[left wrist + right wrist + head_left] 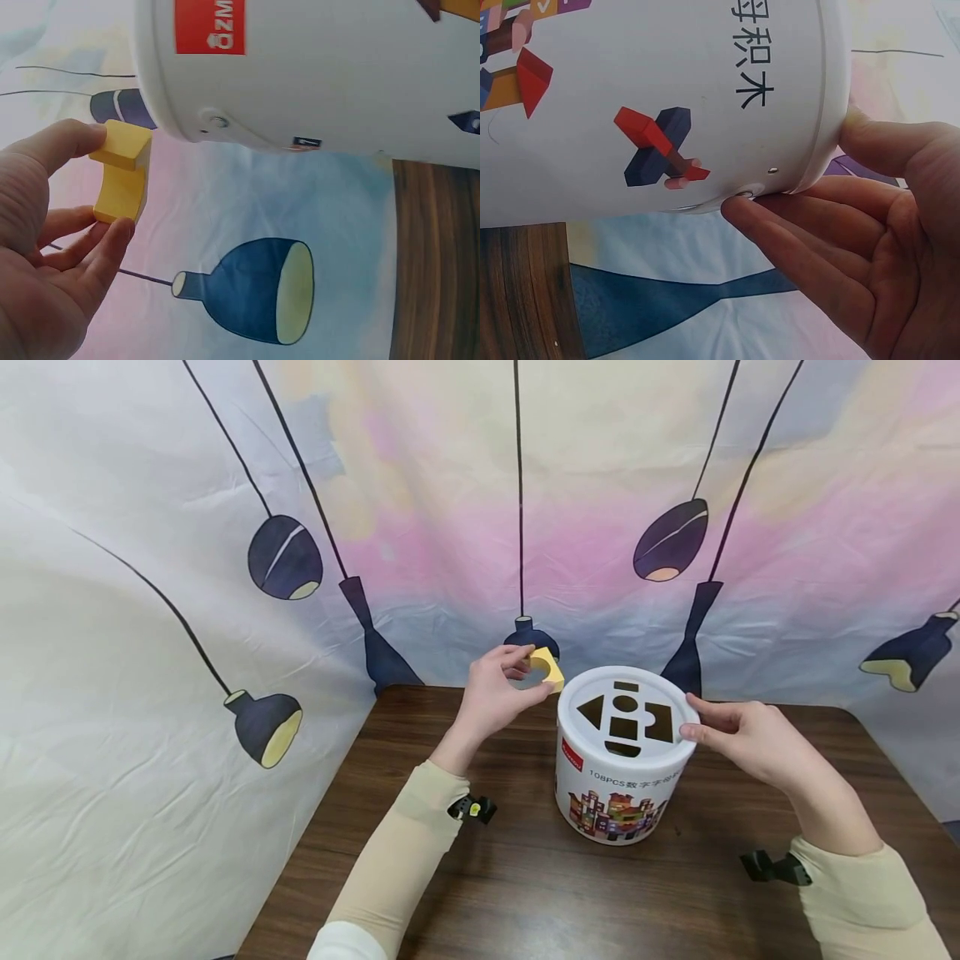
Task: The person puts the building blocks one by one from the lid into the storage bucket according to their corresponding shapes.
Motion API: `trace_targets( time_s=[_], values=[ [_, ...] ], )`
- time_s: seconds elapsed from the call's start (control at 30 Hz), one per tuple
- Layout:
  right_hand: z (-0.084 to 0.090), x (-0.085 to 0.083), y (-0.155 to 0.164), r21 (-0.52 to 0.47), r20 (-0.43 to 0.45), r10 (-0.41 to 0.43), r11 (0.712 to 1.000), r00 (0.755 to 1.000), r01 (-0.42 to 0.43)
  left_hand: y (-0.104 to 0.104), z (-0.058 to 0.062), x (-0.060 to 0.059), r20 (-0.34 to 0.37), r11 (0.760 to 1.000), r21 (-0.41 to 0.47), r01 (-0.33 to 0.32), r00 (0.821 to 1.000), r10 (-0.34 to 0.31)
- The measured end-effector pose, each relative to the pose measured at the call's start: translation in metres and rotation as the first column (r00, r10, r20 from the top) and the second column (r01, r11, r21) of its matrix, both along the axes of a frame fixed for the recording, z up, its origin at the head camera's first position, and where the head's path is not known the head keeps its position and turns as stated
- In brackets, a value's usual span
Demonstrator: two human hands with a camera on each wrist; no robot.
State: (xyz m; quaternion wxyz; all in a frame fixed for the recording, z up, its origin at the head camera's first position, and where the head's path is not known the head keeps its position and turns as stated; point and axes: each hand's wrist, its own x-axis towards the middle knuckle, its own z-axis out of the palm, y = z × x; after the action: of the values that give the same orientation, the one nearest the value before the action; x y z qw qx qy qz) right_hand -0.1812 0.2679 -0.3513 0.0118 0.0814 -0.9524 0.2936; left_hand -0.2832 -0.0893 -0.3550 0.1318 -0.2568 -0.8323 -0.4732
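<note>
The right hand (738, 737) is bracing the white tub (621, 777) at its three o'clock rim with straight fingers – steadying it – while the left hand (491, 693) is pinching a yellow block (547, 666) at ten o'clock, beside the slotted lid (626, 714).

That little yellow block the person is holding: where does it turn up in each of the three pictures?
Head view: the yellow block sits just above centre, pinched by the left hand, left of the white bucket.
Left wrist view: the block is at left, between thumb and fingertips, below the bucket's rim.
Right wrist view: not in it.
Shared landmark: the white bucket, in all three.
</note>
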Motion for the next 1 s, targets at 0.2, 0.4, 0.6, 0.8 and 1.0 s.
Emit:
trace_targets(
  time_s=[0.2,0.4,0.6,0.8,1.0],
  values=[
    [0.0,0.0,0.001,-0.004,0.006,-0.009,1.0,1.0,0.009,0.011,0.007,0.005,-0.048,0.998,-0.001,0.063,0.997,-0.063],
    [0.001,0.001,0.0,-0.014,0.005,-0.01,1.0,1.0,0.01,0.034,0.012,0.013,0.033,0.984,-0.015,0.18,0.983,-0.179],
    [0.001,0.001,-0.002,-0.014,0.002,-0.009,1.0,1.0,0.009,0.06,0.017,0.018,0.115,0.951,-0.066,0.303,0.949,-0.294],
    [0.0,0.001,-0.001,-0.025,0.014,-0.003,1.0,1.0,0.003,0.084,0.017,0.018,0.164,0.92,-0.122,0.373,0.921,-0.352],
    [-0.001,0.002,0.001,-0.023,0.02,-0.001,1.0,1.0,0.001,0.096,0.013,0.017,0.195,0.892,-0.155,0.425,0.898,-0.394]
  ],
)
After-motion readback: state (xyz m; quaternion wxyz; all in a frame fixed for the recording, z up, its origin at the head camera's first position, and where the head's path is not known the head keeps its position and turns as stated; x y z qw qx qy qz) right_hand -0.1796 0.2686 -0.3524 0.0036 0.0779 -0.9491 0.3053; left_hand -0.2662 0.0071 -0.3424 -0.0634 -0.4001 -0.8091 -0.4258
